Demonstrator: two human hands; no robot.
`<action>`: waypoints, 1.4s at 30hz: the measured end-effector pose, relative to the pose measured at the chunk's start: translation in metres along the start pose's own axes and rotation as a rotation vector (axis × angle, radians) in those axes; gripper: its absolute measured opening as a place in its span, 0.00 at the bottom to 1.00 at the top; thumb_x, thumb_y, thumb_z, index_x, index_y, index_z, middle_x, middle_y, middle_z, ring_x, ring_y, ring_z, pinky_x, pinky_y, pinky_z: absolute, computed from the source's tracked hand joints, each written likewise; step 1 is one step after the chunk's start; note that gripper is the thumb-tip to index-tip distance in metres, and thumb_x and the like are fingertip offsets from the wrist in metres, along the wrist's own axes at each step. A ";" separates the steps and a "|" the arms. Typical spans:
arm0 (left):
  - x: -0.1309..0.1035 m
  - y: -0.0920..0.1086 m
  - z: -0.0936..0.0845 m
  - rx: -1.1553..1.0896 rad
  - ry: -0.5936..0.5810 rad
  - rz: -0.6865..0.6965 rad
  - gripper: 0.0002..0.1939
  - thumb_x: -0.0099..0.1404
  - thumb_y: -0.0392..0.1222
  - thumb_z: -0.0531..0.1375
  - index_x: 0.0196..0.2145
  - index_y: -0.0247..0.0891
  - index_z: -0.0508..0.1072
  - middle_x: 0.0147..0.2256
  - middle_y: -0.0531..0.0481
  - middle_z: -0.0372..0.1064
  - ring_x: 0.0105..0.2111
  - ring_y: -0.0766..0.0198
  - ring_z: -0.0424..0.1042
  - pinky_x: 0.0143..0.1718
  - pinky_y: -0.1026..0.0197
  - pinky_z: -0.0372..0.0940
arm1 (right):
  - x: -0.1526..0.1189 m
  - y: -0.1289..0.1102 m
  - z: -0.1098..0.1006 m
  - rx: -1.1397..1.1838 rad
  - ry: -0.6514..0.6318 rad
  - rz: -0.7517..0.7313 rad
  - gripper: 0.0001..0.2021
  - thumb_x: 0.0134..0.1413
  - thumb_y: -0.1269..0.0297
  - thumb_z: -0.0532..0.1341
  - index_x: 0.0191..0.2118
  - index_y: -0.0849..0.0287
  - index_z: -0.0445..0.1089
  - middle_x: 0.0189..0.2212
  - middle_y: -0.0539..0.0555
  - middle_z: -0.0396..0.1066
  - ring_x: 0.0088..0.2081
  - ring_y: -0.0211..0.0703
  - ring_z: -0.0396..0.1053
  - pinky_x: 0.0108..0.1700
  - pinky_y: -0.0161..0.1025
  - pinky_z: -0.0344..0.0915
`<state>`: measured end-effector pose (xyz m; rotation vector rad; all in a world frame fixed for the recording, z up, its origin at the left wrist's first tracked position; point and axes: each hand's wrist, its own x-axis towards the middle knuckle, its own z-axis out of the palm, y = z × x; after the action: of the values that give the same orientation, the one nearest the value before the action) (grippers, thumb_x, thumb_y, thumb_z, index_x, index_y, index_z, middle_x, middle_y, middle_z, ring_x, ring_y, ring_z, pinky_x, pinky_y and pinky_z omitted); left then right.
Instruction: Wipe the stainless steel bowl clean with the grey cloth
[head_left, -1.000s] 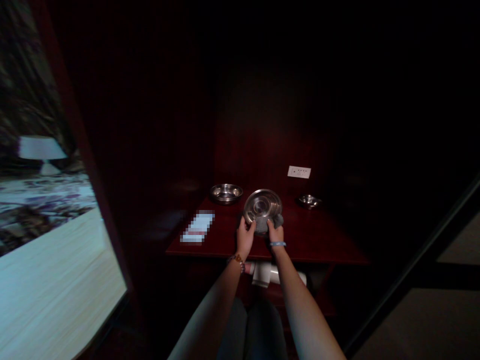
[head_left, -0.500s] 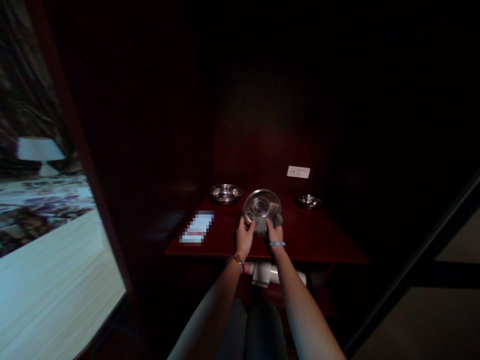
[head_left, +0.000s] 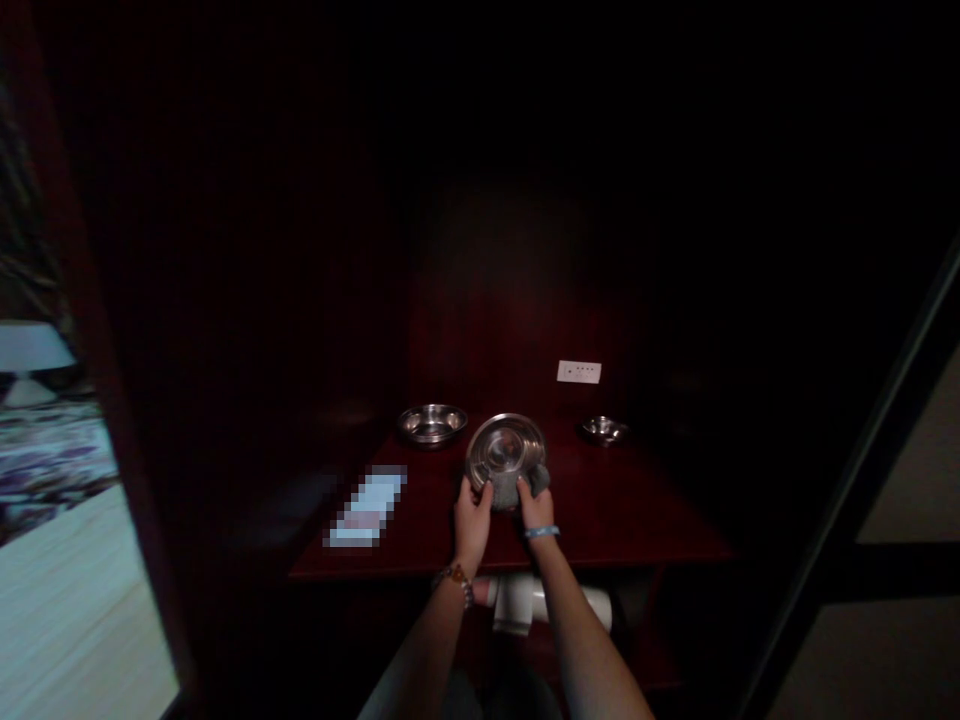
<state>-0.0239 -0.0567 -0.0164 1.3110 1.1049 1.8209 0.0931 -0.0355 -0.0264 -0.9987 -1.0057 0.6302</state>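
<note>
Over the table (head_left: 637, 525), fingers of left hand (head_left: 472, 520) and right hand (head_left: 537, 508) sensibly pinch the rim of a likely light, slick metal dish (head_left: 506, 447).

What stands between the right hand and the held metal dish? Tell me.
A grey cloth lies between the right hand and the metal dish, at the dish's lower edge; contact behind the dish is hidden.

Text, labels, numbers — none legible

On the counter (head_left: 630, 515), one bowl (head_left: 433, 428) stands left of the held dish (head_left: 505, 449), another bowl (head_left: 603, 431) right, below a wall socket (head_left: 579, 372).
</note>
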 end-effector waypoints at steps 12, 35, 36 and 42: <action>0.001 0.000 0.001 0.041 0.013 -0.043 0.16 0.64 0.42 0.57 0.49 0.38 0.68 0.44 0.41 0.75 0.43 0.57 0.76 0.46 0.57 0.68 | -0.001 -0.008 -0.001 -0.064 -0.010 0.018 0.21 0.47 0.52 0.65 0.44 0.61 0.75 0.44 0.58 0.78 0.48 0.51 0.75 0.53 0.44 0.68; -0.008 0.003 0.007 0.180 0.045 0.027 0.22 0.65 0.41 0.57 0.56 0.37 0.65 0.52 0.37 0.70 0.53 0.52 0.69 0.57 0.52 0.60 | -0.008 -0.003 -0.011 -0.241 0.038 0.040 0.24 0.49 0.48 0.62 0.44 0.64 0.76 0.41 0.60 0.79 0.47 0.56 0.75 0.50 0.45 0.69; -0.009 0.002 0.006 0.217 0.071 0.031 0.23 0.64 0.41 0.58 0.56 0.36 0.65 0.54 0.36 0.68 0.56 0.50 0.67 0.59 0.51 0.57 | -0.010 -0.004 -0.011 -0.237 0.029 0.036 0.24 0.49 0.48 0.62 0.44 0.63 0.76 0.40 0.60 0.79 0.46 0.55 0.75 0.50 0.45 0.69; -0.010 -0.005 0.002 0.285 0.069 -0.094 0.32 0.62 0.47 0.60 0.60 0.31 0.59 0.56 0.29 0.64 0.60 0.45 0.61 0.59 0.50 0.56 | -0.014 -0.009 -0.008 -0.211 0.043 0.026 0.23 0.51 0.50 0.61 0.46 0.62 0.75 0.45 0.60 0.77 0.49 0.53 0.74 0.52 0.43 0.67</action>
<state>-0.0187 -0.0625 -0.0243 1.3362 1.4813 1.6959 0.0942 -0.0536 -0.0248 -1.2073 -1.0375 0.5285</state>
